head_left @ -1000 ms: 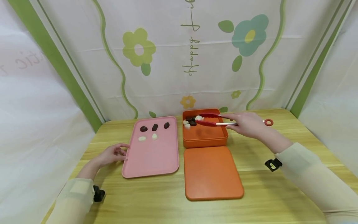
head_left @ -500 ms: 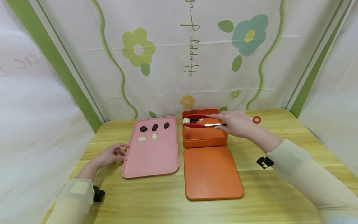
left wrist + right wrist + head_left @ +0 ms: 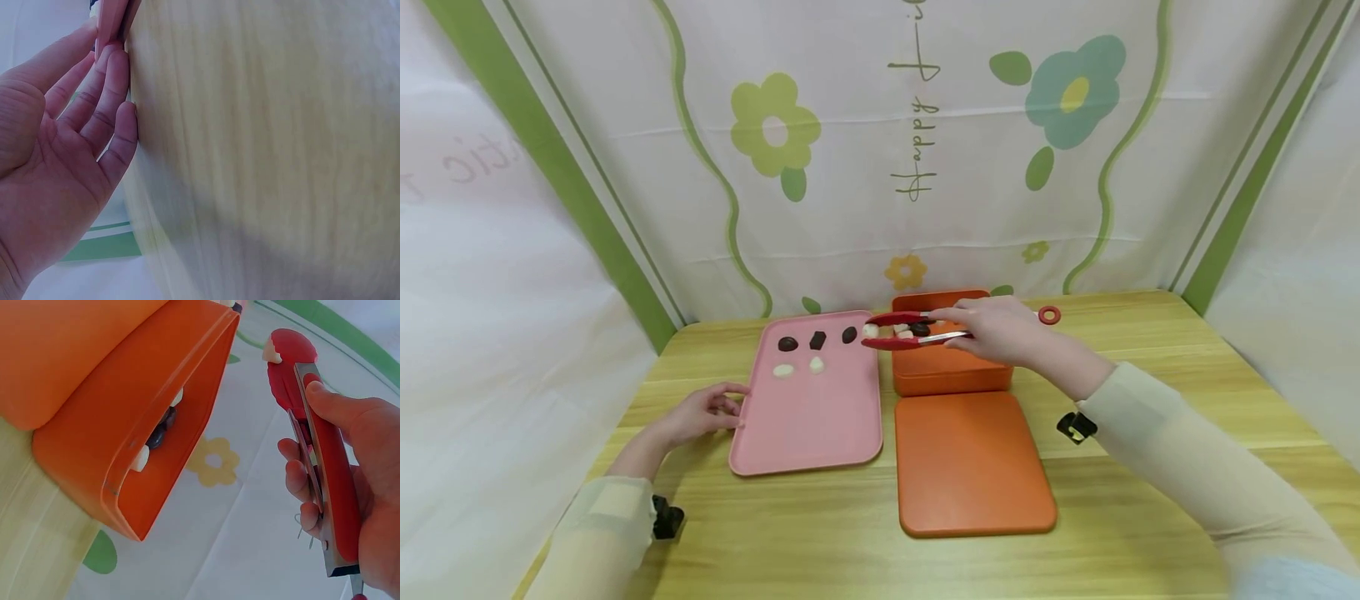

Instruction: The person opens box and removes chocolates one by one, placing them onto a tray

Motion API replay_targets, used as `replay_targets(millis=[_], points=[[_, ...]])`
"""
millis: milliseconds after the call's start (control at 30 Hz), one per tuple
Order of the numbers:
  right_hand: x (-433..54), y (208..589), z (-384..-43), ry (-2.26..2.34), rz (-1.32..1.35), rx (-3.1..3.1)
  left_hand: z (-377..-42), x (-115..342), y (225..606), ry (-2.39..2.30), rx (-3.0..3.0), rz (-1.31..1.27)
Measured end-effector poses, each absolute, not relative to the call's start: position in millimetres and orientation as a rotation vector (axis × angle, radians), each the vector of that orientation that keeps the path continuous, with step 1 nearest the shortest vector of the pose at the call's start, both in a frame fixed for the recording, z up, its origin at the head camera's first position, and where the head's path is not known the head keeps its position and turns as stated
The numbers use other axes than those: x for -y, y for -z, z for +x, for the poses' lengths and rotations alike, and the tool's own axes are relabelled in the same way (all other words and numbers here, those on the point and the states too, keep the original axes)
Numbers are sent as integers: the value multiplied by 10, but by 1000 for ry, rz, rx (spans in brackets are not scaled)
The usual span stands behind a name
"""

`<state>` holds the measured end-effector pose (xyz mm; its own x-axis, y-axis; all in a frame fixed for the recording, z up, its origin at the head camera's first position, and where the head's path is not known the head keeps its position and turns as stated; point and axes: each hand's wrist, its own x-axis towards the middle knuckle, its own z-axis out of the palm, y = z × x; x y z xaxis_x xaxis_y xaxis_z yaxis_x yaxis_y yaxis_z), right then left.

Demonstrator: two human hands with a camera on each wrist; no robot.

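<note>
My right hand (image 3: 996, 329) grips a pair of red-tipped metal tongs (image 3: 334, 481). Between the tong tips is a small white chocolate-like piece (image 3: 870, 331), over the right rim of the pink tray (image 3: 805, 425). My left hand (image 3: 696, 414) holds that tray at its left edge, thumb and fingertips at the rim. Towards the tray's back lie a row of three dark pieces, one of them a dark block (image 3: 817, 340), and two white pieces in front, one a white oval (image 3: 783, 371). The orange box (image 3: 951, 382) under the tongs contains more dark and white pieces, partly covered by them.
An orange lid (image 3: 973, 462) lies flat on the wooden table (image 3: 790, 533), right in front of the box. A flower-printed cloth (image 3: 850, 192) hangs close behind the tray and box, and white cloth walls stand at both sides.
My right hand has carried the tongs and the white piece left, from above the box to the tray's right rim. The left hand has stayed at the tray's edge.
</note>
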<state>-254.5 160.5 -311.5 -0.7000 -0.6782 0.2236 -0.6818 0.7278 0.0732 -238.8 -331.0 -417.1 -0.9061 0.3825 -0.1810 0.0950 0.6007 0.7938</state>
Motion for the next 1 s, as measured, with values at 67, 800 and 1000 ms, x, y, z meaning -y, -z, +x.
replay_targets(millis=[67,800,1000], points=[[-1563,3120,-2559,-24,1095,2697,-2395,3313,4173,-1212,-2498,387],[-1134,3364,-2789,56,1189,2700,-2400,3316,4166,-1189,-2514,392],[-1032,3399,-2829,82,1176,2735,-2396,3317,4168,-1190,-2510,390]])
